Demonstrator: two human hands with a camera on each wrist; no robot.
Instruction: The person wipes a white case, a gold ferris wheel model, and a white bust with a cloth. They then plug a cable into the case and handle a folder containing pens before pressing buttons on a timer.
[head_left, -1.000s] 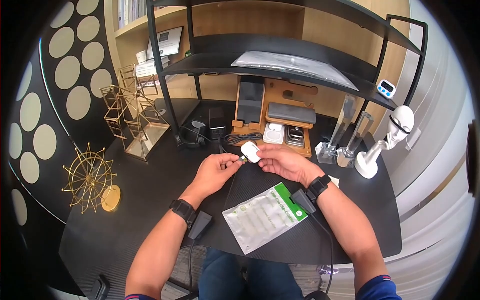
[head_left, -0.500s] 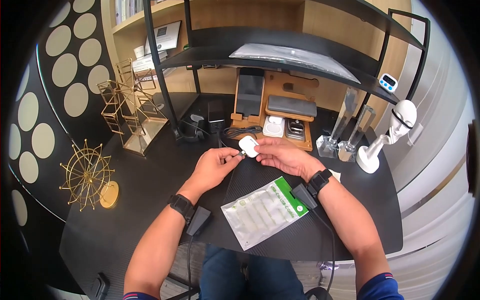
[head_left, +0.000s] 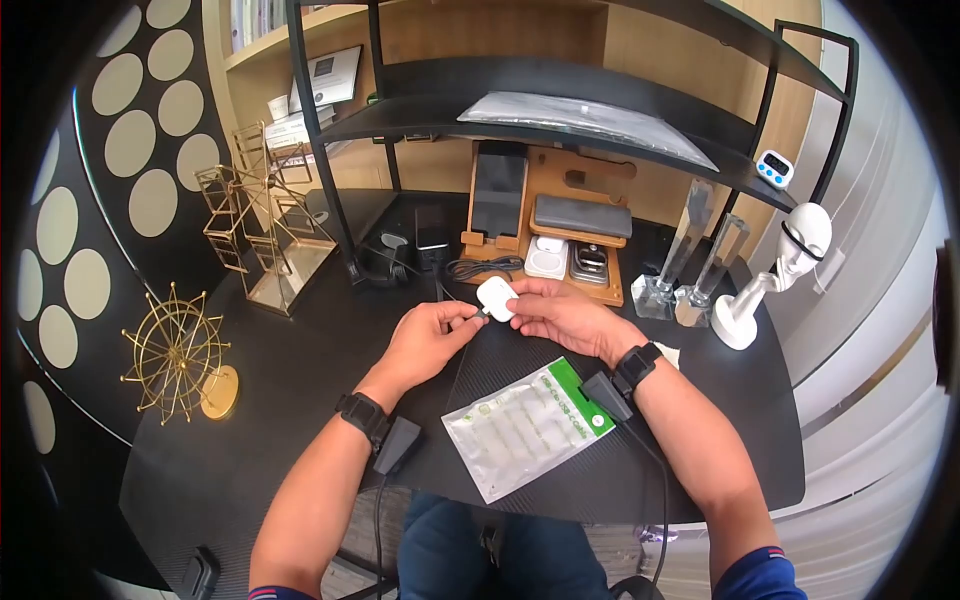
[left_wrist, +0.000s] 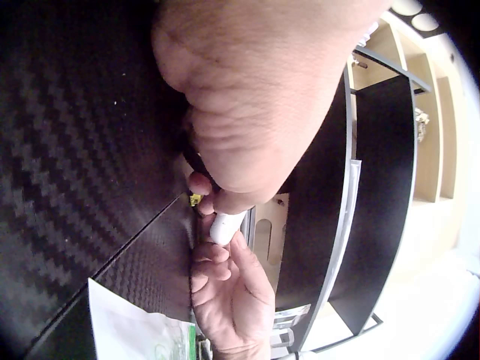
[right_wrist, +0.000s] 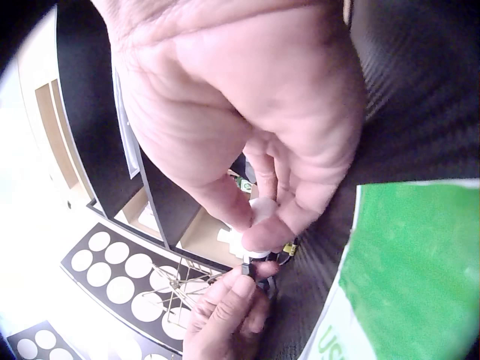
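Note:
A white earbud case (head_left: 495, 298) is held up above the desk by my right hand (head_left: 568, 320), thumb and fingers gripping its right side. My left hand (head_left: 428, 345) pinches the dark plug (right_wrist: 247, 268) of a cable between thumb and fingertips. The plug meets the lower edge of the case; whether it sits inside the port I cannot tell. In the left wrist view the left hand hides the plug, and part of the case (left_wrist: 226, 227) shows between both hands. A small yellow tag (right_wrist: 289, 248) is near the plug.
A green and clear cable pouch (head_left: 530, 430) lies in front of my hands. Behind them are a coiled black cable (head_left: 485, 267) and a wooden stand (head_left: 610, 290) with a phone and small cases. Crystal trophies (head_left: 655, 295) and a white head figure (head_left: 737, 325) stand right, a gold wheel ornament (head_left: 178, 350) left.
The case and the plug in my fingers have come together, with the plug now at the case's lower edge. The grip of both hands looks the same, and the pouch stays put.

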